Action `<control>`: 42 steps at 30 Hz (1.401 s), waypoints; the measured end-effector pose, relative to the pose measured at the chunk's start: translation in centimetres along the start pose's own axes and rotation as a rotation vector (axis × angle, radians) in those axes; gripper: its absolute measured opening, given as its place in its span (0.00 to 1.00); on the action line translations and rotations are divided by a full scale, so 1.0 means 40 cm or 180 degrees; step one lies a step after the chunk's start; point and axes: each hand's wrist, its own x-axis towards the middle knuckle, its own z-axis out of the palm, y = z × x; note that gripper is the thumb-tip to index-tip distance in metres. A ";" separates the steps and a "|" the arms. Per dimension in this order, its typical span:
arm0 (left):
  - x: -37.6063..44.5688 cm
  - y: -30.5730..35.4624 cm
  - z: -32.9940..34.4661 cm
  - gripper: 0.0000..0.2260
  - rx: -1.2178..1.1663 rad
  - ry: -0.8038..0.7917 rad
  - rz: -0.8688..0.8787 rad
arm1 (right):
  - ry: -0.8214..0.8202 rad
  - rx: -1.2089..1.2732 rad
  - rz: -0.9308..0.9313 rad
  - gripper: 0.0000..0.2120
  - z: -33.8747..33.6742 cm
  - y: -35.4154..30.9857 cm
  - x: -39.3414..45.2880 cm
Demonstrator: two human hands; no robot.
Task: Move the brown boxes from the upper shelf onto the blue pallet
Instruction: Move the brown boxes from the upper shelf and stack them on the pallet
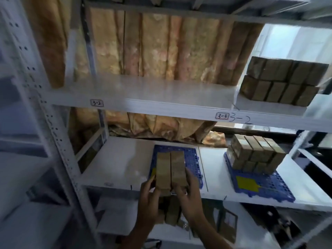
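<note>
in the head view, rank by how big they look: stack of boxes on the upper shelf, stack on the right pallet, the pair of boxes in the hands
1. Upper-shelf stack, largest.
2. Right-pallet stack.
3. Pair of boxes held by the left hand and right hand, smallest, though nearest the camera.

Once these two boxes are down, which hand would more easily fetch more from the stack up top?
Probably the right hand: the remaining brown boxes sit on the upper shelf's right end, on its side; the left hand would cross over.
</note>
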 end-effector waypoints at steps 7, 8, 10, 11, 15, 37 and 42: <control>0.305 -0.120 -0.071 0.11 0.0248 -0.0021 -0.0258 | -0.0021 -0.0079 0.0460 0.29 0.203 0.151 0.235; 0.350 -0.131 -0.077 0.11 0.0206 -0.0032 -0.0308 | -0.0004 -0.0083 0.0487 0.28 0.228 0.167 0.271; 0.431 -0.149 -0.079 0.12 0.0211 -0.0112 -0.0434 | 0.0093 -0.0084 0.0632 0.27 0.268 0.193 0.337; 0.467 -0.162 -0.077 0.13 0.0242 -0.0169 -0.0482 | 0.0144 -0.0109 0.0741 0.27 0.282 0.201 0.366; 0.597 -0.208 -0.050 0.18 0.0525 -0.0499 -0.0586 | 0.0248 -0.0109 0.1046 0.27 0.313 0.246 0.489; 0.787 -0.302 0.008 0.08 0.0929 -0.0554 -0.0877 | 0.0281 -0.0243 0.1500 0.28 0.317 0.355 0.665; 0.770 -0.281 -0.029 0.24 0.1018 -0.0549 -0.1184 | 0.0238 -0.0366 0.1574 0.25 0.288 0.314 0.627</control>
